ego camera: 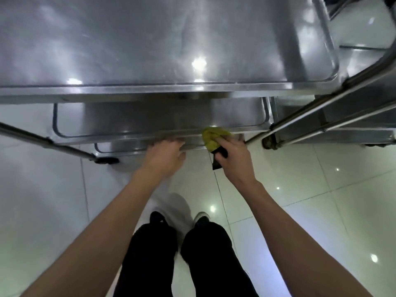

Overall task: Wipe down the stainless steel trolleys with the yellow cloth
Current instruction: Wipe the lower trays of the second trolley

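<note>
yellow cloth (214, 137) bunched up at the front rim of the trolley's (150, 91) lower shelf (132, 133), toward that shelf's right corner, and the right hand (232, 156) has it gripped, fingers curled round the wad, pressing it onto the rim. something dark (219, 160) hangs under that same hand, too blurred to name. left hand (166, 156) just beside it, fingers spread and reaching to the same front rim, fingertips at or on the edge, cannot tell which, motion blur there. the two hands sit near each other with a narrow gap of floor showing between them. above them the top shelf fills the upper picture, its raised lip running straight across and curving round at the right corner, overhanging the lower shelf. a third rim shows lower still, under the left hand. left of the trolley a rail (42, 142) slants down to a wheel (107, 160). hard on the right, a second trolley (334, 116) stands just beside the first, its tubes close to the cloth corner, so that side is tight. open tiled floor (300, 200) lies behind and to both sides of the person's dark trousers (177, 254) and shoes.
</note>
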Available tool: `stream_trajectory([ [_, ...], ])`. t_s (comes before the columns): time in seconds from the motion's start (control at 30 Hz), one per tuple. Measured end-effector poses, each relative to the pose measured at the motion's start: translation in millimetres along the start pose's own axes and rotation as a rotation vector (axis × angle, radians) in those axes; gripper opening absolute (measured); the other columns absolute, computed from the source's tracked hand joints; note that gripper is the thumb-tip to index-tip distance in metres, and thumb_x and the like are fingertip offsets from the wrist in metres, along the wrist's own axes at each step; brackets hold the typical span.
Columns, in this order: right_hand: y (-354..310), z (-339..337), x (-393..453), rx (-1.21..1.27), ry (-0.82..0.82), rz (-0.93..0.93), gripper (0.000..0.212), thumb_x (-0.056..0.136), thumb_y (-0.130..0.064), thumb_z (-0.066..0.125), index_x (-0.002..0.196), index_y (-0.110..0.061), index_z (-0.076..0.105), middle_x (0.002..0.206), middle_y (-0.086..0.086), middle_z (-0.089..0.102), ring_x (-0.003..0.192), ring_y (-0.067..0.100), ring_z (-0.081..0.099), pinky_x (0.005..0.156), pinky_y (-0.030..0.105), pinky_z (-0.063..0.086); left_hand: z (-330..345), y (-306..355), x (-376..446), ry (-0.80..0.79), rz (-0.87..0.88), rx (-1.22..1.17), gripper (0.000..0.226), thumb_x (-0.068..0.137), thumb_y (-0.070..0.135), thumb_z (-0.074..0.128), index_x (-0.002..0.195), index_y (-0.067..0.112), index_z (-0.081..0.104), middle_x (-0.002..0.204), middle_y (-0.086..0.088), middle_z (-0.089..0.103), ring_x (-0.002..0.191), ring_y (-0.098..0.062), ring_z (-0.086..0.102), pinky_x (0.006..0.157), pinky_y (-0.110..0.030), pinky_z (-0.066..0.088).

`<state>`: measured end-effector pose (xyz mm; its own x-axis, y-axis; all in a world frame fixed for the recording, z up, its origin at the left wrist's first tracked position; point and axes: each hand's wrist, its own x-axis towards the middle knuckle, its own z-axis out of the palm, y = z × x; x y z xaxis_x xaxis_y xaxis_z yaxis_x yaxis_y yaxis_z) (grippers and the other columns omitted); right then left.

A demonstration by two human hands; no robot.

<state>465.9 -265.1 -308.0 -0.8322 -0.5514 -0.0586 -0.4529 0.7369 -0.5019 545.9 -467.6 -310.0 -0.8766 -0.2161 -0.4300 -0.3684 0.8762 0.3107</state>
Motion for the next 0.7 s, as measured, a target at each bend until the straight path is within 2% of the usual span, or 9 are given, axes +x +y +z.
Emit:
stream_trajectory([
  [0.2, -88, -80, -37, 0.016, -0.122, -0.068, 0.046, 0.082, -0.012, 0.071, 0.127, -0.018, 0.065, 0.131, 0.001, 0.063, 0.112, 0.029, 0.056, 0.099, 0.038, 0.045, -92, 6, -120, 0.062, -0.086, -0.064, 0.048, 0.098, 0.034, 0.051, 0.144, 0.022, 0.05, 0.144, -0.003, 0.052, 0.13, -0.028, 0.047, 0.103, -0.045, 0.04],
  [0.33, -151, -107, -45, 0.035, -0.252, -0.19, 0.048, 0.084, -0.014, 0.068, 0.131, -0.02, 0.063, 0.135, -0.002, 0.061, 0.116, 0.028, 0.056, 0.102, 0.042, 0.045, -139, -12, -185, 0.136, -0.217, -0.116, 0.051, 0.093, 0.036, 0.055, 0.143, 0.026, 0.052, 0.141, 0.0, 0.055, 0.128, -0.025, 0.05, 0.102, -0.04, 0.043],
  [0.43, -203, -110, -51, 0.019, -0.311, -0.289, 0.047, 0.085, -0.016, 0.067, 0.132, -0.023, 0.063, 0.136, -0.006, 0.06, 0.118, 0.026, 0.056, 0.1, 0.041, 0.045, -166, -38, -229, 0.206, -0.286, -0.139, 0.046, 0.093, 0.036, 0.054, 0.139, 0.028, 0.055, 0.135, 0.002, 0.059, 0.123, -0.023, 0.053, 0.098, -0.039, 0.045],
  [0.57, -288, -98, -54, 0.037, -0.35, -0.441, 0.046, 0.082, -0.01, 0.068, 0.127, -0.018, 0.067, 0.131, -0.001, 0.064, 0.109, 0.033, 0.058, 0.097, 0.04, 0.046, -198, -91, -284, 0.332, -0.375, -0.178, 0.033, 0.095, 0.037, 0.053, 0.127, 0.028, 0.06, 0.129, 0.003, 0.06, 0.121, -0.026, 0.054, 0.095, -0.043, 0.046],
  [0.7, -390, -75, -54, 0.006, -0.361, -0.577, 0.044, 0.081, -0.012, 0.067, 0.124, -0.021, 0.068, 0.13, -0.006, 0.064, 0.108, 0.031, 0.059, 0.095, 0.041, 0.046, -220, -164, -342, 0.411, -0.458, -0.15, 0.041, 0.099, 0.043, 0.047, 0.137, 0.029, 0.053, 0.138, 0.001, 0.057, 0.125, -0.025, 0.051, 0.1, -0.043, 0.043],
])
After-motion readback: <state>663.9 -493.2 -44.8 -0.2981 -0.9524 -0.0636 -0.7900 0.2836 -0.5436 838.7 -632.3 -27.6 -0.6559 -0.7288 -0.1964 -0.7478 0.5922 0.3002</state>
